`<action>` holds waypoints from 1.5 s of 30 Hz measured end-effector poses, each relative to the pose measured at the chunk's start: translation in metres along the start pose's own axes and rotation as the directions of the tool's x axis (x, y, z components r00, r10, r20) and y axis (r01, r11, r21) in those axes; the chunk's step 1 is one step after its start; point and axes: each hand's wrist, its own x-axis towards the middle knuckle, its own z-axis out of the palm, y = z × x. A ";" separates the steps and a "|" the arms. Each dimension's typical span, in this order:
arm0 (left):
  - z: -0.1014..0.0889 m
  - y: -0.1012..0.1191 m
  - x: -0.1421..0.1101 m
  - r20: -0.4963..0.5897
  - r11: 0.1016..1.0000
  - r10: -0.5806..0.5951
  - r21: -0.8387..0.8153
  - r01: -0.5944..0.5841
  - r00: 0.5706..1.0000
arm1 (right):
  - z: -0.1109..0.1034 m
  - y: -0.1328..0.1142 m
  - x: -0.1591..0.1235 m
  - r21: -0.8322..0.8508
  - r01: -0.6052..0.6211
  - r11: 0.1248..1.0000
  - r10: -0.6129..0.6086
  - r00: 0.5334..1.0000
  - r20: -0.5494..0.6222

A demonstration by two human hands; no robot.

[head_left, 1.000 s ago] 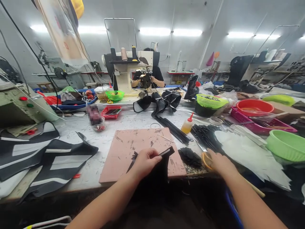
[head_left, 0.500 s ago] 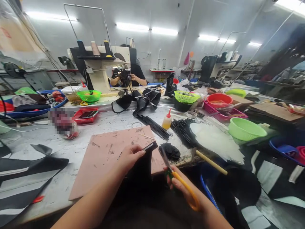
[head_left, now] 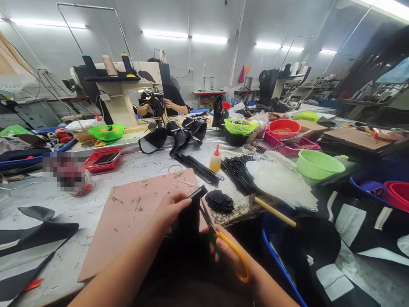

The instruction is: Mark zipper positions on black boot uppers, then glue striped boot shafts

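My left hand pinches the top edge of a black leather piece that hangs down over the table's front edge, its corner tip near the pink cutting board. My right hand grips orange-handled scissors; the blades point up and touch the black piece just below its pinched corner. A small crumpled black scrap lies just right of the board.
A yellow glue bottle, black strips, white sheets, green and red baskets crowd the table. A wooden stick juts over the edge. Striped black pieces lie at left. Another person works behind a sewing machine.
My right hand left the table at right, picked up the scissors and brought them to the black piece. The view swung to the right.
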 end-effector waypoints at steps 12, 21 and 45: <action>0.016 0.002 0.012 0.056 0.999 -0.024 0.036 0.022 0.998 | -0.014 -0.004 0.003 -0.029 0.029 0.999 -0.028 0.999 0.036; 0.029 0.007 0.023 0.106 0.973 0.040 0.222 -0.063 0.994 | -0.024 0.003 0.000 -0.070 0.068 0.995 -0.068 0.998 -0.004; 0.058 -0.029 0.062 0.171 0.932 -0.070 0.364 0.003 0.983 | -0.036 0.004 0.016 -0.089 -0.130 0.988 0.096 0.944 -0.316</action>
